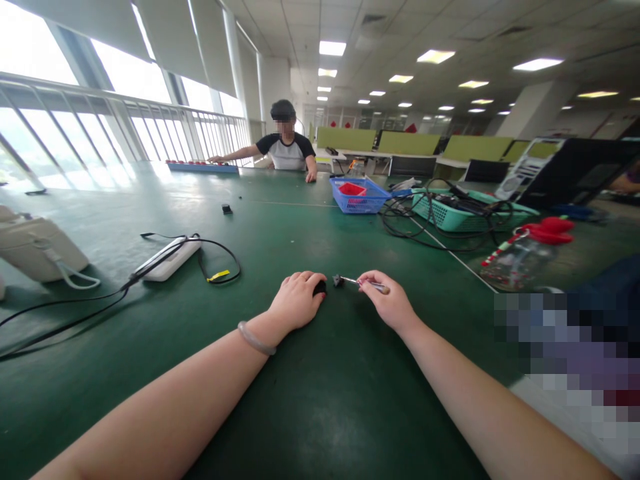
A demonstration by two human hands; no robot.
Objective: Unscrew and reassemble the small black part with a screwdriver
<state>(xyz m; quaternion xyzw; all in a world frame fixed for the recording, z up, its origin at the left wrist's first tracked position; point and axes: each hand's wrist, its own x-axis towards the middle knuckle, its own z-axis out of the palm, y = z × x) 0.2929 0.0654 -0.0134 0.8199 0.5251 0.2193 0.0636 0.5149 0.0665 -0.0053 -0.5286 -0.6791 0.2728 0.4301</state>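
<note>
My left hand point(299, 298) rests on the green table, its fingers curled round a small black piece point(320, 288) that is partly hidden. Pinched in my right hand point(390, 300) is a slim tool point(384, 289) with a thin metal shaft and a pale brownish handle end; its exact kind is unclear. The shaft points left and its tip meets a small dark block point(338, 281) on the table. Whether tip and block are joined, I cannot tell. A short gap separates the block from the black piece in my left hand.
Left of my hands lie a white power strip point(173, 259) with black cables and a beige case point(40, 247). Beyond are a small black part point(227, 209), a blue basket point(363, 203) and a green basket point(440, 217). A bottle point(525, 257) stands right. Another person point(290, 150) sits opposite.
</note>
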